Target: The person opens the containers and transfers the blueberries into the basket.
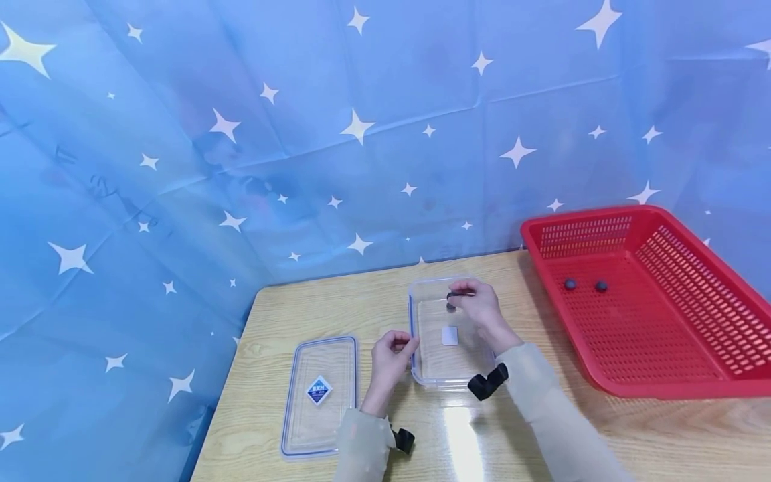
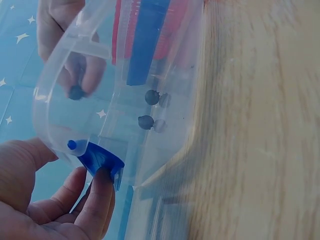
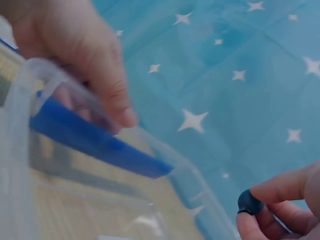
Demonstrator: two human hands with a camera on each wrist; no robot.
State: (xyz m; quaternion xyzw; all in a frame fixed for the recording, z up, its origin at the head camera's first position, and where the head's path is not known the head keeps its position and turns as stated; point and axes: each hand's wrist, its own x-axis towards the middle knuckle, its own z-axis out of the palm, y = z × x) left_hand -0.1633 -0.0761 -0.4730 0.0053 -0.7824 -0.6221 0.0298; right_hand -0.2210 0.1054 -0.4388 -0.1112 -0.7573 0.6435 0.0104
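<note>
A clear plastic container (image 1: 452, 361) with blue side clips stands on the table. My left hand (image 1: 390, 361) holds its left wall, with fingers on the blue clip (image 2: 100, 159) and the thumb at the rim. Over the far part of the container, my right hand (image 1: 482, 309) pinches a dark blueberry (image 3: 250, 202) between thumb and fingers. Through the wall in the left wrist view, one blueberry (image 2: 152, 97) and another blueberry (image 2: 145, 122) lie on the container's bottom.
The container's lid (image 1: 328, 428), blue-edged with a diamond label, lies flat at the left. To the right stands a large red basket (image 1: 650, 361) holding a dark blueberry (image 1: 569, 284) and another blueberry (image 1: 601, 286). A blue starry cloth (image 1: 385, 167) hangs behind the table.
</note>
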